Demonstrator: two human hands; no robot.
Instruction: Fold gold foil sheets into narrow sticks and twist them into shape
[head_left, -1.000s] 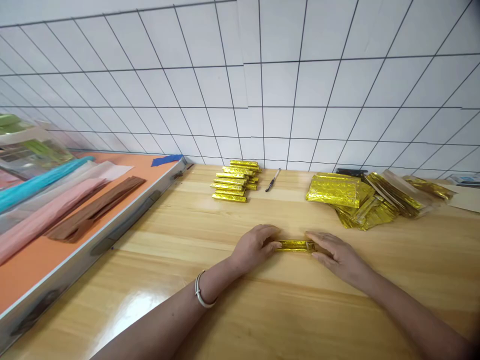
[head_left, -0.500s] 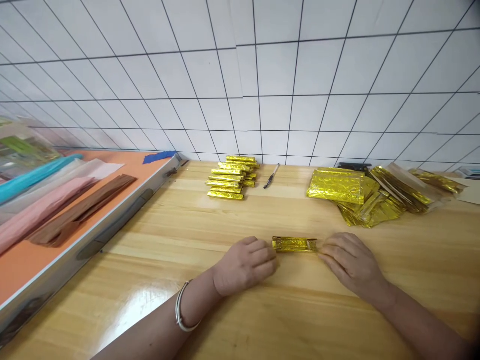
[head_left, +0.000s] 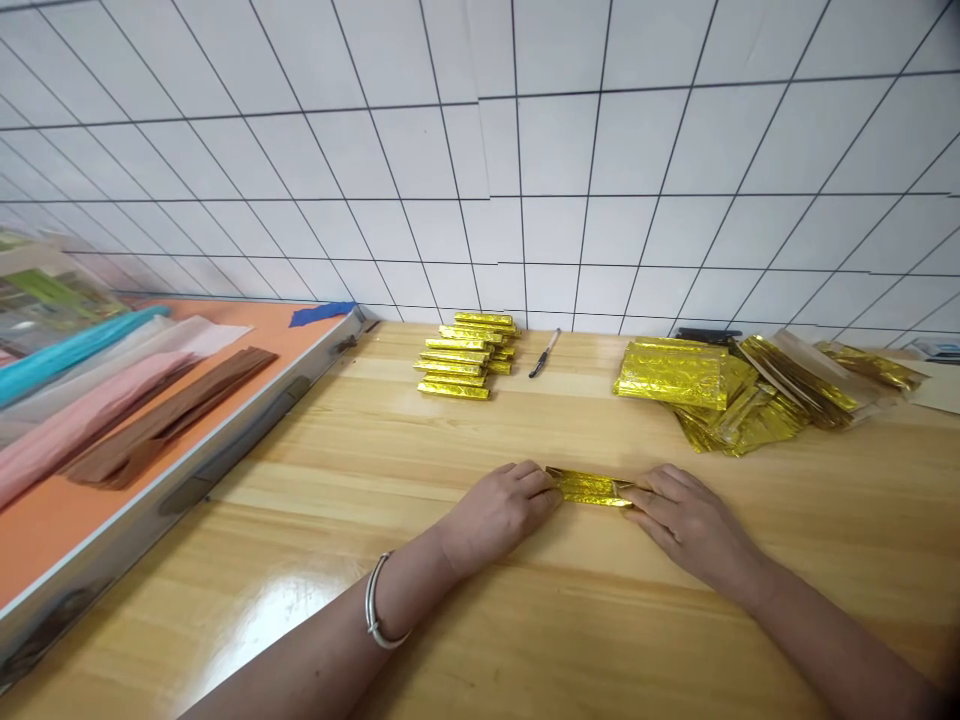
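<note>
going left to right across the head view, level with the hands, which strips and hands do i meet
pink strip, brown strip, left hand, gold strip, right hand

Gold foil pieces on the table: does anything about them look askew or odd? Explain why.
Yes: the gold foil sheets in the pile at the right look askew, overlapping at mixed angles, whereas the folded gold strips near the wall lie roughly parallel. No spill shows.
</note>
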